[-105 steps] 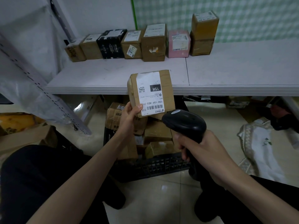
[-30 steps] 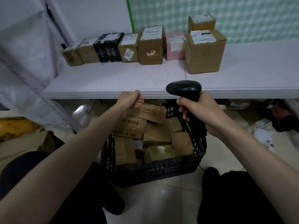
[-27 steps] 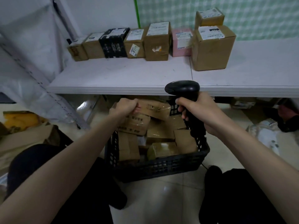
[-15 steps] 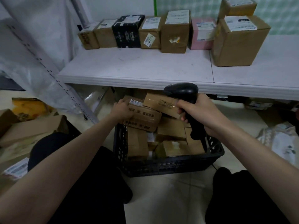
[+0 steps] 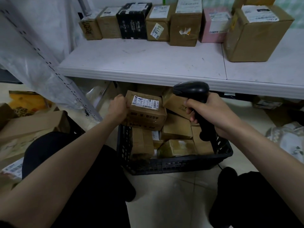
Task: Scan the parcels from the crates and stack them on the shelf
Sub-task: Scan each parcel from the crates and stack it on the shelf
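Labelled parcel (image 5: pixel 144 111): brown cardboard box with a white barcode label on top, tilted, on top of the heap at the crate's far left, frame centre; gripped at its left end by the left hand (image 5: pixel 117 108).
Crate (image 5: pixel 172 163): black plastic lattice, on the floor at lower centre, heaped with brown parcels.
Barcode scanner (image 5: pixel 191 90): black, handheld, upright over the crate's right side, held in the right hand (image 5: pixel 209 112).
Shelf (image 5: pixel 148 63): white, across the upper frame.
Shelved parcels: a row along the back, brown boxes, one black box (image 5: pixel 133 22), one pink box (image 5: pixel 213 25); a large brown box (image 5: pixel 256 33) at upper right.
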